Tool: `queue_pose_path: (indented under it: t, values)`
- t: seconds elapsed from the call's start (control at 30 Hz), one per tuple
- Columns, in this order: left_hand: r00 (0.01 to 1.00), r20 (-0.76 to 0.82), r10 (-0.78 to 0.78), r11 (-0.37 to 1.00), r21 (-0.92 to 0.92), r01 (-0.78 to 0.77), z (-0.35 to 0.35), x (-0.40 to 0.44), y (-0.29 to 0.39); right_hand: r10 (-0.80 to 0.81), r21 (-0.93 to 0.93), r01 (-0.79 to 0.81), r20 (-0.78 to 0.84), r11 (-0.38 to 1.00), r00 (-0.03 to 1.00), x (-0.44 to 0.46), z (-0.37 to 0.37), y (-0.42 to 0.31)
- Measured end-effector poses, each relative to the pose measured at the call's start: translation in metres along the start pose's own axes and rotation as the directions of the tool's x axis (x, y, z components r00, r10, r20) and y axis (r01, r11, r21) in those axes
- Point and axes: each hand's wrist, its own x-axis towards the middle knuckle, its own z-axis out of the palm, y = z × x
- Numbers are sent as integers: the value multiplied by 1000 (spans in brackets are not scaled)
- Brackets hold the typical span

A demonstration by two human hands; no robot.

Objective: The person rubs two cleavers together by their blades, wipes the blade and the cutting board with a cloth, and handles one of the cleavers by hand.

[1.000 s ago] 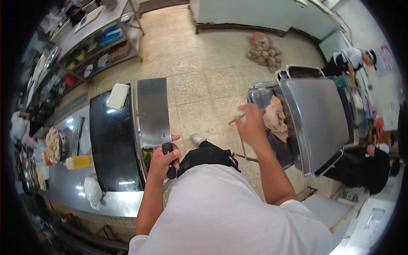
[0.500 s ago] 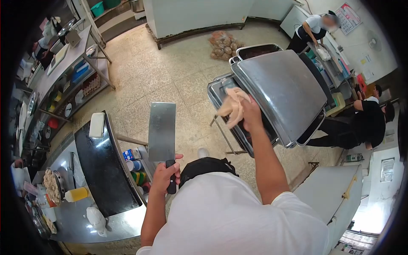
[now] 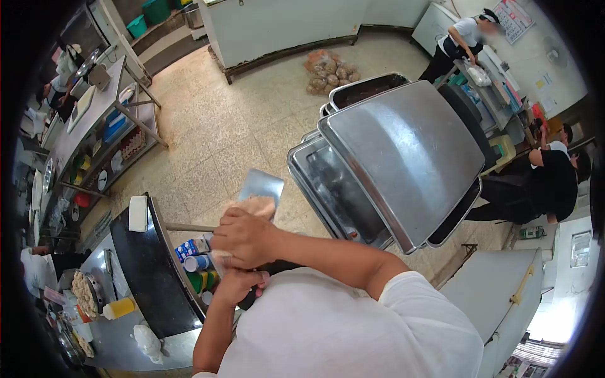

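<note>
Left hand [image 3: 234, 287]: grip round cleaver [image 3: 265, 184]. Right hand [image 3: 243, 241]: grip on pale piece [image 3: 259, 205]. Metal tray [image 3: 333, 181]: hands' two o'clock.

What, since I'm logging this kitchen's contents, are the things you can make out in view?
cleaver: one, silver blade, in left hand
meat piece: one, pale pink, at the blade
metal trays: several, silver, right
bag of round items: one, brown, on floor
steel counter: one, silver, left
black slab: one, black, on counter
block: one, off-white, slab's far end
bottle: one, yellow, on counter
knotted bag: one, white, counter's near end
cabinet: one, pale grey, far side
people: at least four, white or black shirts, both sides
left hand: one, bare, around cleaver handle
right hand: one, bare, over meat piece
</note>
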Motion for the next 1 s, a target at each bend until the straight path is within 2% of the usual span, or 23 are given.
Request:
queue_pose_path:
  t: [0.03,0.07,0.1,0.13,0.17,0.2,0.23,0.27,0.3,0.33,0.37,0.43,0.5,0.53,0.57,0.6,0.63,0.67,0.77,0.83,0.87,0.93,1.0]
  values:
    - [1000,-3,-5,1000,0,5,1,4,1,12,-13,-10,138,1000,990,2,2,11]
    - [1000,28,2,999,-33,-1,-1,5,-3,57,-37,-53,129,998,990,2,10,21]
    - [999,49,22,997,-71,-19,-4,6,-3,139,-128,-113,224,985,964,7,9,27]
    - [995,83,-51,997,-52,55,-7,2,8,212,-222,-145,314,964,926,14,4,38]
    - [997,51,-55,996,-65,58,-14,5,9,193,-282,-104,311,954,931,16,2,58]
    - [991,125,-48,999,-17,51,-26,7,6,179,-329,-74,303,941,936,17,-1,78]
    - [979,199,-50,999,32,44,-38,-1,3,334,-434,-143,405,889,851,30,-16,91]
    - [985,164,-51,999,19,49,-46,-12,2,295,-344,-200,252,918,922,31,-33,103]
    - [979,202,-32,999,2,32,-55,-19,5,396,-126,-384,83,915,915,30,-42,126]
    - [971,241,1,1000,-11,2,-66,-22,8,254,-253,-286,-153,924,955,25,-49,156]
    - [968,248,25,996,-87,-3,-76,-32,13,807,396,-736,-21,548,590,43,-77,123]
    - [970,242,35,984,-176,9,-99,-45,14,791,452,-696,-36,558,611,76,-100,56]
    - [986,167,17,991,-131,5,-111,-47,13,680,479,-581,-48,658,731,78,-72,5]
    - [991,136,3,988,-155,18,-114,-46,9,540,450,-490,21,746,841,72,-41,-6]
    - [990,140,19,988,-153,3,-120,-47,4,372,232,-373,50,898,927,78,-8,-28]
    - [991,134,-16,1000,-20,19,-125,-49,-6,191,20,-193,76,981,979,85,25,-51]
    - [990,131,-51,993,115,36,-130,-49,-11,248,-257,-186,237,948,939,67,65,-56]
    - [986,160,-51,992,120,32,-130,-50,-11,82,-381,-32,114,924,990,90,66,-66]
    - [960,279,-19,987,160,-26,-137,-64,-3,189,-364,-101,215,926,958,86,80,-38]
    - [949,315,-7,980,189,-55,-143,-65,-4,124,-427,-57,131,902,984,84,80,-14]
    - [936,352,-4,988,144,-50,-148,-65,-7,120,-460,-58,107,886,987,81,74,1]
    - [924,382,13,994,95,-53,-156,-64,-14,294,-567,-167,140,806,945,91,47,12]
    - [926,377,18,998,51,-40,-164,-70,-18,265,-549,-88,251,831,931,102,45,-11]
